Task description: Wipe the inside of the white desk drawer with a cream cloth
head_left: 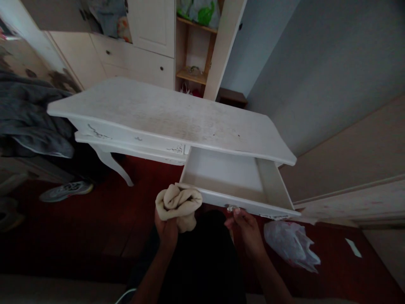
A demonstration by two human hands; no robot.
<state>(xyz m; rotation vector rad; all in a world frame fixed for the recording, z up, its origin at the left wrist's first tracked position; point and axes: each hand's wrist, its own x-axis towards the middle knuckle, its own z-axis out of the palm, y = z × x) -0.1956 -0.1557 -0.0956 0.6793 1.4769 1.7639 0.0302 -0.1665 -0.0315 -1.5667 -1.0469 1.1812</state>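
Observation:
My left hand [166, 231] is closed around a rolled-up beige cloth [179, 203], held up by the left front corner of a drawer. That drawer [232, 195] is pulled out from the right half of a white table [158, 107], and its bottom shows bare. At the drawer's front, my right hand [246, 230] has its fingers closed on a small ornate drawer knob [232, 208]. Part of the knob is hidden by the fingertips. Smudges and dark specks mark the tabletop.
A white plastic bag [291, 244] lies on the red floor right of my legs. Grey clothes [31, 114] hang at the left, above a sneaker [66, 191]. Behind the table stands a white cabinet [148, 63] with an open shelf section [196, 77]. A grey wall [329, 80] rises at right.

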